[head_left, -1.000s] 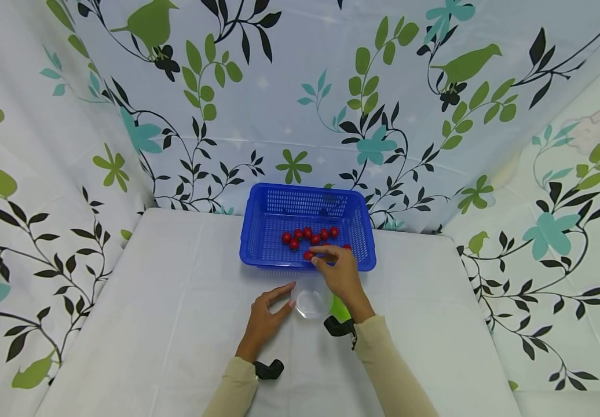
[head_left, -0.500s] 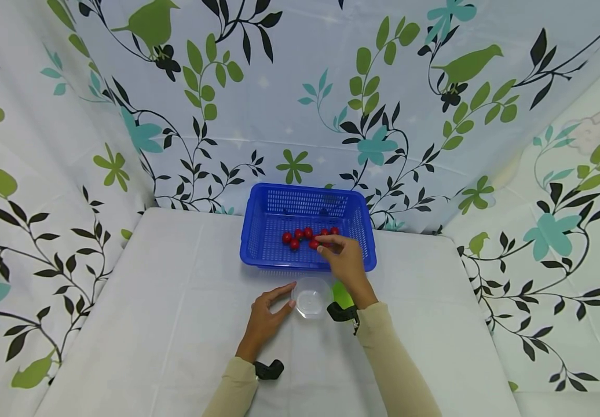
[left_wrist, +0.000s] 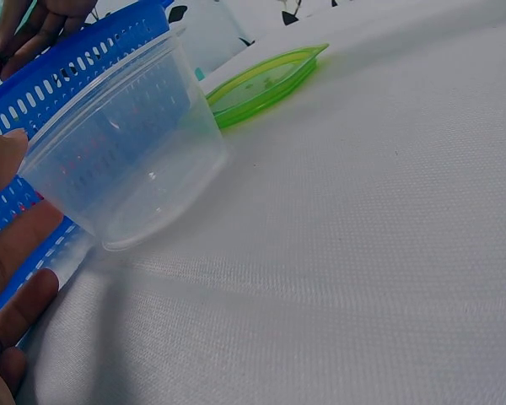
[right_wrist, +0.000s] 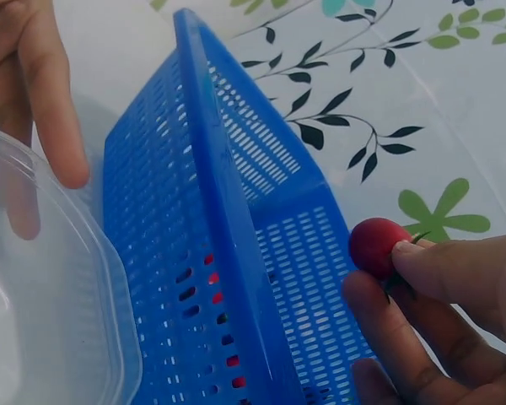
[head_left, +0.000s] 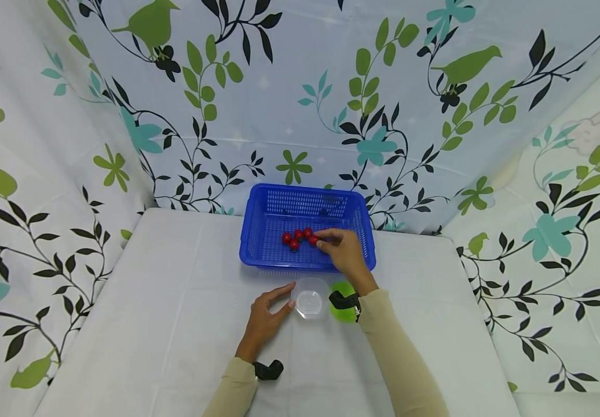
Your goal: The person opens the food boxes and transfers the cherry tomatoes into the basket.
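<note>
Over the blue basket [head_left: 279, 263], my right hand [head_left: 349, 255] pinches a red cherry tomato [right_wrist: 375, 245] with a green stem between thumb and fingertips. Several more cherry tomatoes [head_left: 294, 245] lie on the basket floor, left of that hand; the hand hides the right part of the basket. My left hand [head_left: 264, 318] is at the left side of a clear plastic tub [head_left: 310, 304], in front of the basket. Its thumb [left_wrist: 2, 160] is at the rim and its fingers extend beside the wall, not curled round it.
A bright green lid [left_wrist: 266, 89] lies on the white-covered table [head_left: 190, 324], right of the tub and partly under my right wrist in the head view. A patterned curtain [head_left: 289, 104] hangs behind the basket and along both sides.
My right hand has moved farther back and slightly right over the basket, covering tomatoes on the right that showed before. More of the green lid shows. My left hand and the tub have stayed put.
</note>
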### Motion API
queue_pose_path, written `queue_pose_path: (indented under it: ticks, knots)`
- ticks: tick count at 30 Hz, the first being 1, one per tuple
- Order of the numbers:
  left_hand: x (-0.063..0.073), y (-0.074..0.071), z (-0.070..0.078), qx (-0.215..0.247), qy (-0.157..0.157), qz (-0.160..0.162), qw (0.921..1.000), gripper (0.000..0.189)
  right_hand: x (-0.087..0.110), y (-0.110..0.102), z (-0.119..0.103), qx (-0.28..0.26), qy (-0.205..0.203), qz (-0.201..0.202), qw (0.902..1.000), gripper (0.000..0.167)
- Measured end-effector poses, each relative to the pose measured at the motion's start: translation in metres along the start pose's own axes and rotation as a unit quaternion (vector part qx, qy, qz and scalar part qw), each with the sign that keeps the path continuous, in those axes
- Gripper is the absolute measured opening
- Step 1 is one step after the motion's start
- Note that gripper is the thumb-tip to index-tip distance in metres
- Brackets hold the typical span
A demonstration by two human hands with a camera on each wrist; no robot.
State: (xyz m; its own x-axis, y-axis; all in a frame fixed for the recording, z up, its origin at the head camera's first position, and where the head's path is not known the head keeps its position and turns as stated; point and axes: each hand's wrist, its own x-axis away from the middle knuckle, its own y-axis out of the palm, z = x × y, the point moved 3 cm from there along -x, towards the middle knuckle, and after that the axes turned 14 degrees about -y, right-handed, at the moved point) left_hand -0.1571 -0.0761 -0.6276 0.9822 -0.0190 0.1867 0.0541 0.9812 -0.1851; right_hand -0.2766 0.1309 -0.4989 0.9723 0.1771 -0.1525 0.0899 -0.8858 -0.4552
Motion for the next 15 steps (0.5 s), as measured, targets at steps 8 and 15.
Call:
queue_pose_path:
  ticks: [8,15]
  knots:
    - [0.0,-0.001,0.0,-0.001,0.007,-0.001,1.0,0.043,-0.014,0.001,0.005,-0.016,0.022,-0.05,0.9984,0.022]
    - [-0.001,0.0,-0.001,0.008,-0.005,-0.002,1.0,0.043,-0.028,0.0,0.005,-0.022,0.022,-0.097,0.9948,0.025]
